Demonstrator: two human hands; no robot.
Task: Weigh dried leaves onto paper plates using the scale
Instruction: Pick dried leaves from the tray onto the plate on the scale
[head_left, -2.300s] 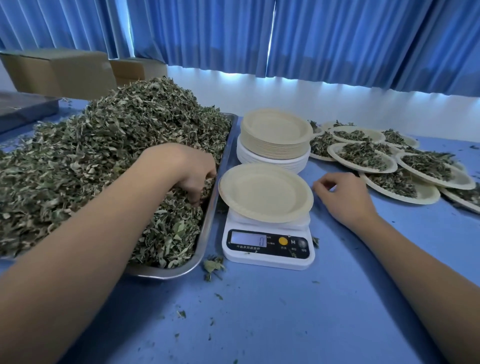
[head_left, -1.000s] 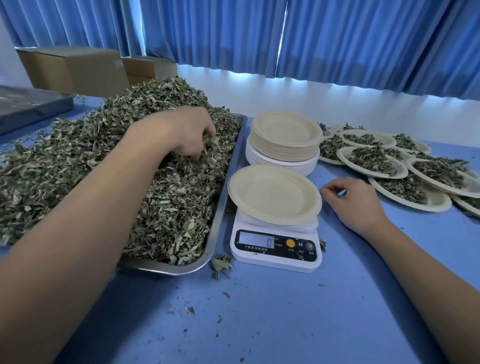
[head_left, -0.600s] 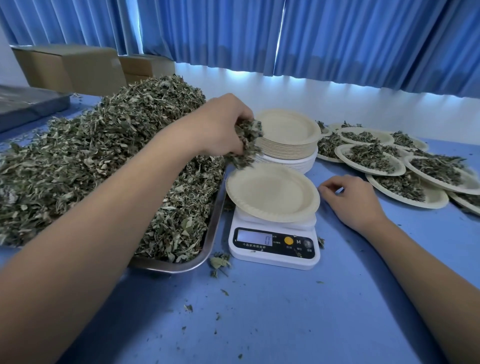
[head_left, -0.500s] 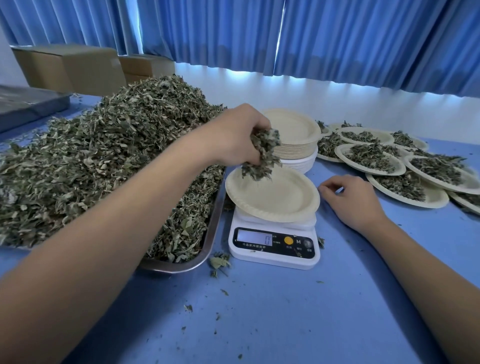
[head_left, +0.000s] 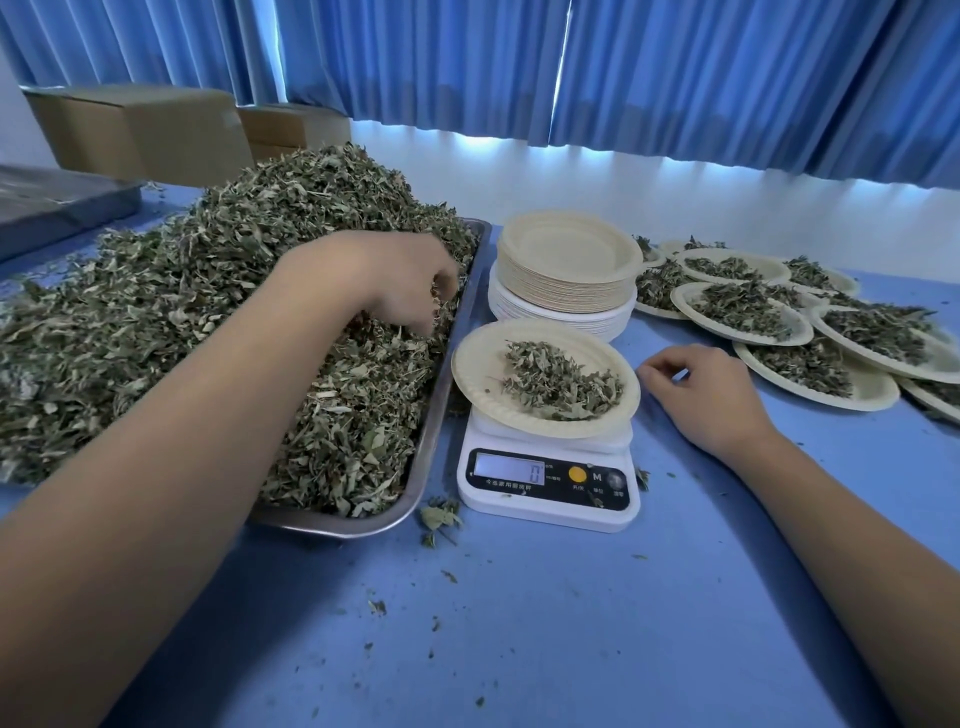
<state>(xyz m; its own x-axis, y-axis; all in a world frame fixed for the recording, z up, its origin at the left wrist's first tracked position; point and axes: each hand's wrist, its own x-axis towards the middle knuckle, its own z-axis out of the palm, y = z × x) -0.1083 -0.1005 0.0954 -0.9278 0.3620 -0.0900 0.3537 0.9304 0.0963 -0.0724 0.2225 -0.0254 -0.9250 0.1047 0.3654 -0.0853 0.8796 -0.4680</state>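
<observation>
Tabletop (head_left: 519, 623): left hand (head_left: 397, 280) grabs dried leaves (head_left: 156, 312), right hand (head_left: 711, 397) rests.

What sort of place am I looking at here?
Likely a small herb-portioning workroom: a metal tray heaped with dried leaves, a digital scale, and many filled paper plates.

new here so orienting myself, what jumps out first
A huge heap of dried leaves fills the metal tray on the left, with the left hand curled into it. Beside it, a paper plate holding a small leaf pile sits on the white scale.
</observation>
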